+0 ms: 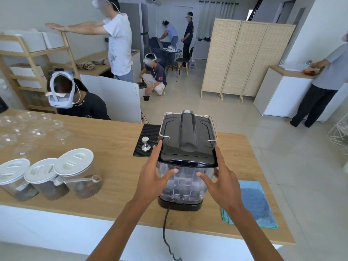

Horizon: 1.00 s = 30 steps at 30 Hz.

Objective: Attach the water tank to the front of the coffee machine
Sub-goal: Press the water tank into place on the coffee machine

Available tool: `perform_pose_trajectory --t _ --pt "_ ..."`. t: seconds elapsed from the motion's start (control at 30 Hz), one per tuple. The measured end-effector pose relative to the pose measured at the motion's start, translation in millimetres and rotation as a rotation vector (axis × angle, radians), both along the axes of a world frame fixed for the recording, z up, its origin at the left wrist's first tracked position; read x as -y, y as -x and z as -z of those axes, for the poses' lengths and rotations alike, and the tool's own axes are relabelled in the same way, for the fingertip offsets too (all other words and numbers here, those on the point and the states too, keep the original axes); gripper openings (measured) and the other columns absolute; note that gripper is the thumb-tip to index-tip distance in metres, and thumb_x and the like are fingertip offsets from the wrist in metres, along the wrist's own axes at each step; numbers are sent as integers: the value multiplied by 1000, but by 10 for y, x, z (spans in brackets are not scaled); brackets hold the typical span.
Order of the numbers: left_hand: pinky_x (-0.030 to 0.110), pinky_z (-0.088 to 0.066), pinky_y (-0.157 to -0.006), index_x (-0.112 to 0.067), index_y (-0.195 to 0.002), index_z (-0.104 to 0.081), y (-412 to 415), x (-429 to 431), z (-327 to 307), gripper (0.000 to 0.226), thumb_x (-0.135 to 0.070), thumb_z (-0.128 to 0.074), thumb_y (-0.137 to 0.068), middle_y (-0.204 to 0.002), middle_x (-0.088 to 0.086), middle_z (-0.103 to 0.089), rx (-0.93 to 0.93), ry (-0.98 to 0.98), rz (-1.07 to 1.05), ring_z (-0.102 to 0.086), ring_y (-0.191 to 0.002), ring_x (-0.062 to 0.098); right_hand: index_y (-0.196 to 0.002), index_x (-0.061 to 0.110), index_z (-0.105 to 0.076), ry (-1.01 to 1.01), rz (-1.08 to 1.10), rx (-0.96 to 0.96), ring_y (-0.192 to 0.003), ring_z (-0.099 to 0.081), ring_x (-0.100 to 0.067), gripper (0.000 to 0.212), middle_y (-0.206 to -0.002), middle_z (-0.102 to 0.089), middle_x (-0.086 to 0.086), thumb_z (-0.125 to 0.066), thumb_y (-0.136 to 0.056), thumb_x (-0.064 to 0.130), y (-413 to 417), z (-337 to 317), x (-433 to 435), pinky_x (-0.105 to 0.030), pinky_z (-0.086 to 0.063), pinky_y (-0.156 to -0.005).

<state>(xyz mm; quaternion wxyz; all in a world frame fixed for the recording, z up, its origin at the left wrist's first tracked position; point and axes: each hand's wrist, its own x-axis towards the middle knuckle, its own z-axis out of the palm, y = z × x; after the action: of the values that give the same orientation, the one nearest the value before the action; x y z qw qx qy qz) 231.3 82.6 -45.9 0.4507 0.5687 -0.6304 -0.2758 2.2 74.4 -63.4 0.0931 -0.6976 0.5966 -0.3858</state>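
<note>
While your left hand [153,175] and right hand [223,178] clasp the water tank [185,185] against the coffee machine [188,134] near the counter's [105,140] near edge, press evenly, keeping it upright until seated.

floor: pale tiles [235,117] | walls: white | folding screen [244,57] | wooden shelf [28,53]

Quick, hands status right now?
Left hand: grips the clear plastic water tank, left side.
Right hand: grips the same tank, right side.
</note>
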Motion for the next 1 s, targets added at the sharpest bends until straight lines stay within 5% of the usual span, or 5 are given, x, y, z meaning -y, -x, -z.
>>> perform_pose_trajectory --t 0.13,0.47,0.63,0.9,1.0 --pt "60 -41 -107 -37 -159 -17 -1 1 10 99 -56 -71 -79 -155 14 -45 -13 12 -10 -41 -139 39 -158 49 3 3 20 -13 -86 -73 -22 104 -134 -67 3 -55 -78 80 13 56 28 -11 -40 -57" --pt "58 -43 -97 -31 -159 -19 -18 13 66 99 -53 -72 -78 -139 32 -50 26 -15 -9 -45 -125 50 -158 51 4 -18 17 33 -87 -71 -32 101 -111 -73 -14 -51 -78 82 20 137 -26 -42 -60 -66" --pt "52 -45 -93 -32 -159 -19 -38 32 112 99 -53 -73 -79 -136 33 -49 43 6 -14 -45 -122 48 -158 50 4 -7 12 14 -90 -72 -26 102 -123 -72 -2 -48 -76 83 11 136 -28 -31 -52 -64" --pt "6 -32 -105 -41 -158 -11 -97 78 236 103 -64 -68 -75 -159 -4 -43 -4 44 32 -46 -141 17 -157 50 10 -33 5 24 -91 -70 -30 104 -112 -71 -15 -51 -79 79 23 155 -54 -39 -58 -67" --pt "-3 -32 -92 -45 -158 -3 -107 93 274 105 -64 -67 -77 -152 -7 -50 16 33 22 -61 -115 6 -157 49 12 -62 -6 19 -103 -69 -28 106 -129 -68 -7 -51 -77 80 52 150 -44 -34 -54 -72"
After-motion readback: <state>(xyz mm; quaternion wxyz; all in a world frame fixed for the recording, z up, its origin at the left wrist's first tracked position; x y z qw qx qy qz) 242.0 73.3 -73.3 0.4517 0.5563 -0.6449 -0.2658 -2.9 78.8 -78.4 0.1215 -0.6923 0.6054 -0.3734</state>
